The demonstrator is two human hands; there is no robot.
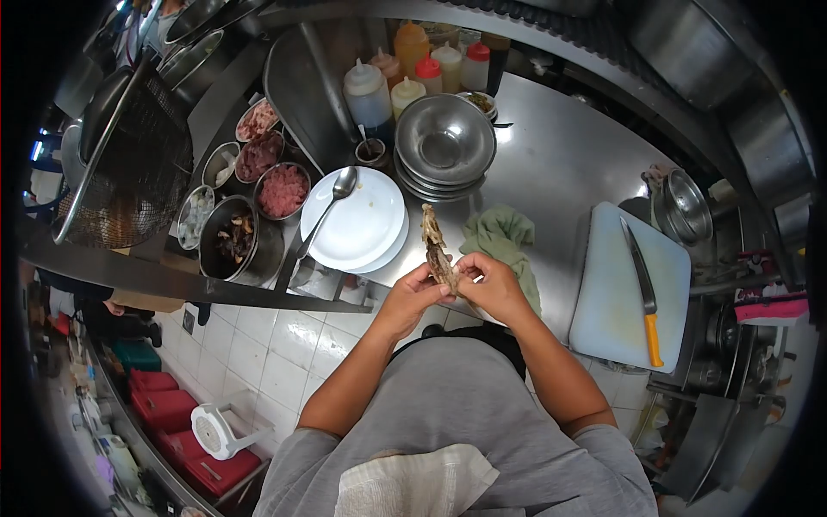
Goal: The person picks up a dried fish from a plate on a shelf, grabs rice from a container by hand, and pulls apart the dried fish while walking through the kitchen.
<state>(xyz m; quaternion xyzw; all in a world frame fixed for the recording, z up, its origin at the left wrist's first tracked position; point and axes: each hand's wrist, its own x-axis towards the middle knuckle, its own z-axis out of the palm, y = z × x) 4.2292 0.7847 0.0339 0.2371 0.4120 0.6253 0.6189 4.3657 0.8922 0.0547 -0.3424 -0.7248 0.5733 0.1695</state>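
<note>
A brown, bony piece of meat [436, 250] is held upright over the counter's front edge, its far end knobbly and pale. My left hand [413, 297] pinches its lower end between thumb and fingers. Against the other side of that same end, my right hand [489, 284] is closed with thumb and fingertips together. Just beyond my right hand lies a crumpled green cloth [500, 233]. Stacked white plates [375, 228] are to the left, with a metal spoon [323, 211] resting on top.
Stacked metal bowls [444, 138] and squeeze bottles [366, 90] stand behind. At right, a knife [642, 276] with a yellow handle lies on a white cutting board [594, 284]. Bowls of raw meat [282, 191] and a wire strainer [142, 164] are at left.
</note>
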